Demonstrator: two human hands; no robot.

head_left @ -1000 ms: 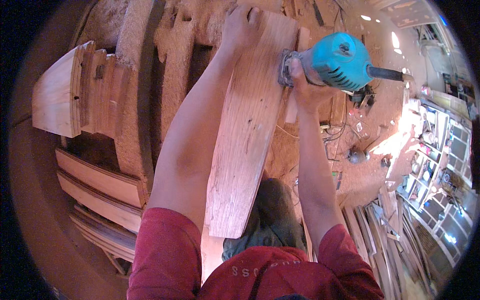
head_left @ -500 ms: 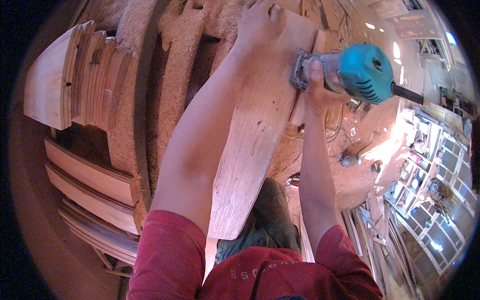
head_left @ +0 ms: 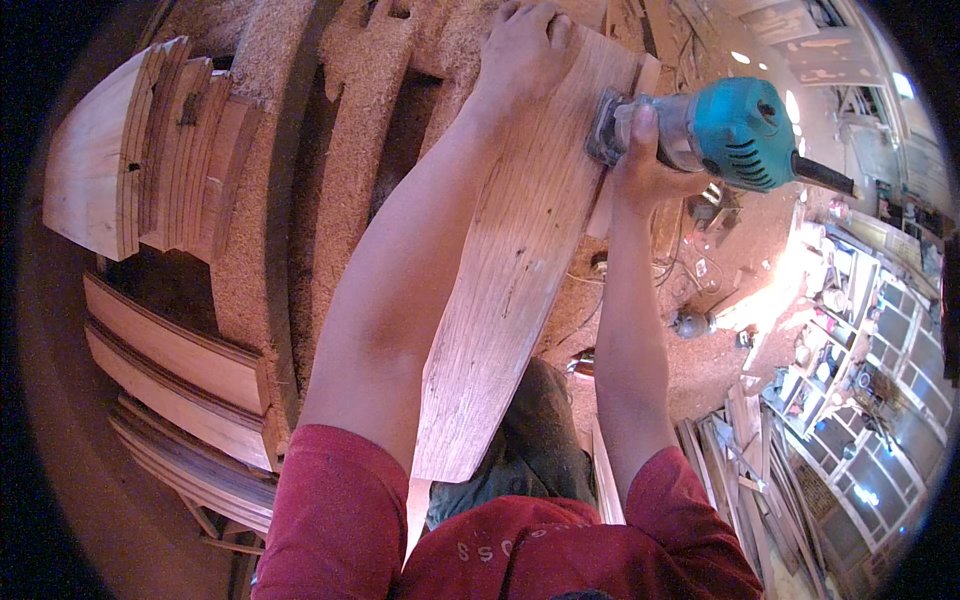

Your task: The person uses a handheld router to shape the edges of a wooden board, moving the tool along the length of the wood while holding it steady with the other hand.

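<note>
Teal power tool (head_left: 742, 135), black cord (head_left: 825, 175); pinkish-tan board (head_left: 520, 260), grain-streaked, dark-flecked; red shirt (head_left: 500, 550); orange-brown sawdust (head_left: 352, 115)

Right hand (head_left: 640, 178): teal power tool (head_left: 745, 135) crowds it above and right, cord (head_left: 825, 175) beyond. Passable strip of board (head_left: 520, 270) between tool and left hand (head_left: 525, 55). Left of left hand: sawdust-covered timbers (head_left: 355, 130); shadowed slots between, depth uncertain.

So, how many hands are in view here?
2: the left hand lies on the wooden board; the right hand grips the teal trim router at the board's right edge.
</note>
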